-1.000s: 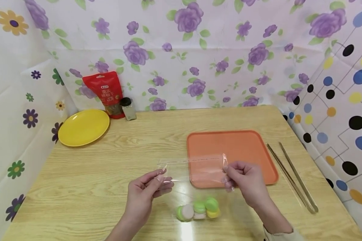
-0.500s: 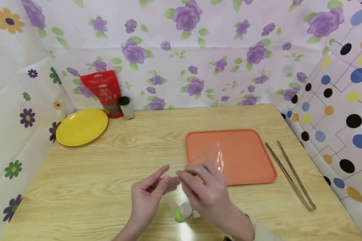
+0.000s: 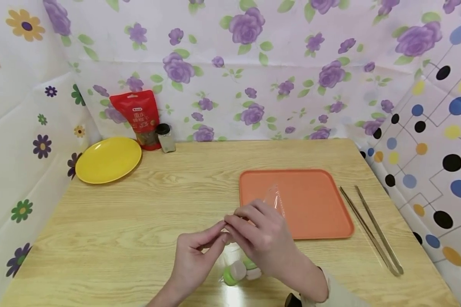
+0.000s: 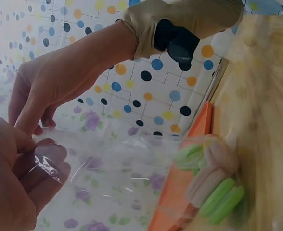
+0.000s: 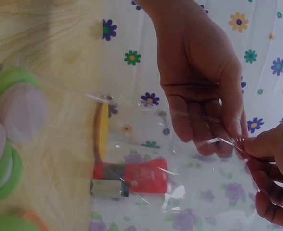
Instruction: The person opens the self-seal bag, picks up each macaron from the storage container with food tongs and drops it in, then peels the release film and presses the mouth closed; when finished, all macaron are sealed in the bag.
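A clear plastic bag (image 4: pixel 108 178) hangs from both hands, with several green, pale and yellow macarons (image 3: pixel 238 270) low in it, over the table. My left hand (image 3: pixel 197 258) pinches the bag's top edge at the left between thumb and fingers. Right against those fingertips, my right hand (image 3: pixel 263 238) pinches the same edge, its curled fingers hiding part of the rim. In the right wrist view the fingertips of both hands meet at the bag's corner, and the macarons (image 5: pixel 23 110) show at the left. The bag's other top corner (image 3: pixel 275 199) sticks up beyond the right hand.
An orange tray (image 3: pixel 311 209) lies behind the hands to the right, with long metal tongs (image 3: pixel 376 232) beside it. At the back left are a yellow plate (image 3: pixel 108 161), a red pouch (image 3: pixel 138 115) and a black-lidded jar (image 3: pixel 166 138). Patterned cloth (image 3: pixel 230 76) walls the table.
My right hand has left the bag's right side and come across to the left one, meeting my left hand. The left fingers have closed onto the edge there.
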Demonstrator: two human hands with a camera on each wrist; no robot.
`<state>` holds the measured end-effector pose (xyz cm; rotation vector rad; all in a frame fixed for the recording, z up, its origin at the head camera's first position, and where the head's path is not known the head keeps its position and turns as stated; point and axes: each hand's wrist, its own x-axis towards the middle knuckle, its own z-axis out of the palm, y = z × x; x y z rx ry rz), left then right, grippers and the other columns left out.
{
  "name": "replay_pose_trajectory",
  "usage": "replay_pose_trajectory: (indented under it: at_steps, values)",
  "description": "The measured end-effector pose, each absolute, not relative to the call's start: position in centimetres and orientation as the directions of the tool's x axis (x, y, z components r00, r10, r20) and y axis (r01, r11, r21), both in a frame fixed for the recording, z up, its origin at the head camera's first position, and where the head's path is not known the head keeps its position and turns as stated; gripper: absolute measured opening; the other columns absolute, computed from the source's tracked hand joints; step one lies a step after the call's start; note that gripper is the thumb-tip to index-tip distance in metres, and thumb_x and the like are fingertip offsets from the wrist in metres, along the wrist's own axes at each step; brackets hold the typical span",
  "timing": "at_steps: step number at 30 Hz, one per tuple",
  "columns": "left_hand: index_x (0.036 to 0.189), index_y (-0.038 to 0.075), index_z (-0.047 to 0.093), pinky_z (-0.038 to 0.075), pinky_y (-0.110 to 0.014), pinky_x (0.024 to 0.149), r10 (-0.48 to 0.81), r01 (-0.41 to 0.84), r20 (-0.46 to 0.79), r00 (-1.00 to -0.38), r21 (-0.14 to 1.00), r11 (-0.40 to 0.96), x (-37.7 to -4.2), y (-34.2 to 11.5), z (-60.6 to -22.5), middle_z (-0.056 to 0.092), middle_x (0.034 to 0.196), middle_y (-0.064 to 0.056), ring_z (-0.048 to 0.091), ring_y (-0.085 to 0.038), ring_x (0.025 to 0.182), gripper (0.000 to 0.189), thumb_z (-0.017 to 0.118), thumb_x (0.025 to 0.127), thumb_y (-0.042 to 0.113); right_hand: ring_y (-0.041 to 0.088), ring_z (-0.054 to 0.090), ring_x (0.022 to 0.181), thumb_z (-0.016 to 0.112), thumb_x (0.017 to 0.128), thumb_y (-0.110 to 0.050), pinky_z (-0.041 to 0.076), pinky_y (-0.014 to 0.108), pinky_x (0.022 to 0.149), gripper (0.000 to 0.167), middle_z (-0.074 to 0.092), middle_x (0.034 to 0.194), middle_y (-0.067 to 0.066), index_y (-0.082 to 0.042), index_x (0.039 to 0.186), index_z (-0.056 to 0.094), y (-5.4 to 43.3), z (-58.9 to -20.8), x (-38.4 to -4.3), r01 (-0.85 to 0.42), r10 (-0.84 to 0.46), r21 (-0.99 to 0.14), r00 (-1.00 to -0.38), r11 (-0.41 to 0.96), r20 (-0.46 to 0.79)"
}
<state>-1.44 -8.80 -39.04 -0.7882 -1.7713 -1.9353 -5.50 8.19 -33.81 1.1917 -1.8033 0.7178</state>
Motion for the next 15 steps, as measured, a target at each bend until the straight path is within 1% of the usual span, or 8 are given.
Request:
replay_pose_trajectory:
  at_steps: [3, 5, 6, 8, 12, 15]
  values:
    - [0.125, -0.004, 0.065, 0.059, -0.035, 0.073, 0.132, 0.682, 0.689, -0.713, 0.725, -0.100, -1.67, -8.94, -38.93, 0.069, 0.103, -0.024, 0.071, -0.021, 0.094, 0.052, 0.063, 0.080, -0.029, 0.019, 0.059, 0.069, 0.068, 0.097, -0.013, 0.051, 0.023, 0.060, 0.015, 0.067, 0.083, 0.004, -0.003, 0.090, 0.076, 8.78, -33.41, -5.48, -0.939, -0.490, -0.029, -0.205, 0.342, 0.847]
    - [0.125, -0.003, 0.065, 0.059, -0.035, 0.073, 0.155, 0.719, 0.721, -0.675, 0.690, -0.078, -1.89, -9.02, -38.86, 0.069, 0.102, -0.025, 0.071, -0.022, 0.093, 0.053, 0.065, 0.079, -0.029, 0.018, 0.059, 0.069, 0.072, 0.094, -0.010, 0.050, 0.022, 0.060, 0.008, 0.066, 0.083, 0.003, -0.003, 0.090, 0.075, 9.11, -33.16, -5.52, -0.943, -0.516, -0.007, -0.189, 0.333, 0.836]
    - [0.125, -0.003, 0.065, 0.059, -0.035, 0.073, 0.164, 0.733, 0.733, -0.661, 0.676, -0.067, -1.99, -9.06, -38.81, 0.069, 0.102, -0.026, 0.071, -0.022, 0.093, 0.053, 0.067, 0.078, -0.028, 0.018, 0.058, 0.068, 0.071, 0.094, -0.009, 0.050, 0.023, 0.059, 0.008, 0.066, 0.083, 0.003, -0.003, 0.090, 0.075, 9.22, -33.05, -5.54, -0.942, -0.526, 0.014, -0.174, 0.335, 0.832]
    - [0.124, -0.003, 0.066, 0.059, -0.034, 0.073, 0.179, 0.757, 0.751, -0.636, 0.652, -0.044, -2.15, -9.12, -38.74, 0.070, 0.101, -0.025, 0.072, -0.022, 0.092, 0.054, 0.068, 0.076, -0.028, 0.018, 0.057, 0.067, 0.070, 0.094, -0.008, 0.050, 0.023, 0.058, 0.009, 0.066, 0.082, 0.003, -0.003, 0.088, 0.074, 9.35, -32.88, -5.58, -0.938, -0.536, 0.065, -0.137, 0.342, 0.833]
    - [0.123, -0.005, 0.067, 0.059, -0.031, 0.071, 0.195, 0.780, 0.767, -0.612, 0.626, -0.014, -2.24, -9.09, -38.65, 0.071, 0.099, -0.025, 0.072, -0.022, 0.091, 0.055, 0.068, 0.074, -0.028, 0.017, 0.056, 0.063, 0.061, 0.099, -0.009, 0.050, 0.024, 0.054, 0.021, 0.065, 0.078, 0.003, -0.004, 0.082, 0.073, 9.24, -32.74, -5.71, -0.916, -0.517, 0.158, -0.061, 0.368, 0.854]
    - [0.123, -0.005, 0.067, 0.059, -0.030, 0.070, 0.197, 0.788, 0.773, -0.602, 0.616, -0.007, -2.23, -8.98, -38.69, 0.071, 0.100, -0.025, 0.072, -0.022, 0.091, 0.049, 0.069, 0.078, -0.024, 0.017, 0.056, 0.061, 0.059, 0.096, -0.005, 0.050, 0.025, 0.053, 0.022, 0.064, 0.075, 0.002, -0.005, 0.077, 0.071, 9.11, -32.83, -5.87, -0.914, -0.479, 0.164, -0.036, 0.370, 0.877]
